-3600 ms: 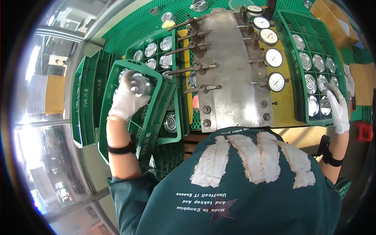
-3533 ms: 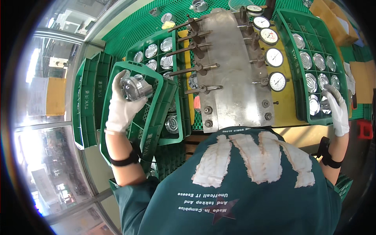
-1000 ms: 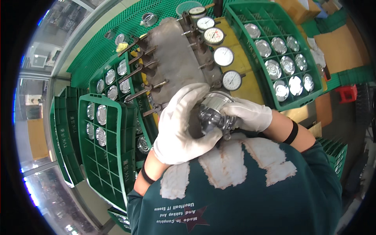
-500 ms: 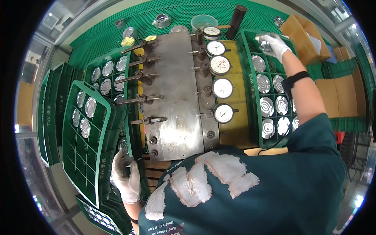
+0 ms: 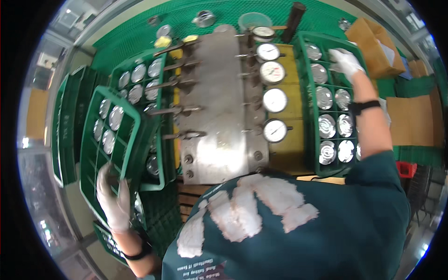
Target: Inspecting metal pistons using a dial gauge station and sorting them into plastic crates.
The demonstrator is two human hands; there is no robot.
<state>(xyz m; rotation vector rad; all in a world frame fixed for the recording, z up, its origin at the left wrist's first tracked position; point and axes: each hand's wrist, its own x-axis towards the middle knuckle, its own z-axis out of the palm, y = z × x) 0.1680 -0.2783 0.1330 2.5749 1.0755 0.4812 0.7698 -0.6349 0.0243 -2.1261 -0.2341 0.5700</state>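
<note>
My right hand, in a white glove, reaches into the far part of the right green crate. Its fingers are smeared by motion, and I cannot tell whether they hold anything. Beside it a round silver piston sits in the far-left compartment, with more pistons in the compartments nearer me. My left hand, gloved too, is over the near part of the tilted green crate on the left. Its thumb and fingers are apart with nothing seen between them. Several pistons lie in that crate's far compartments.
Between the crates stands a steel fixture plate with clamp levers and dial gauges. Behind it are a hammer and a clear bowl. A cardboard box stands at the far right.
My left hand has moved left, from the near end of the lower left crate to the tilted one. My right hand has shifted away from the piston it was on, now in the far-left compartment.
</note>
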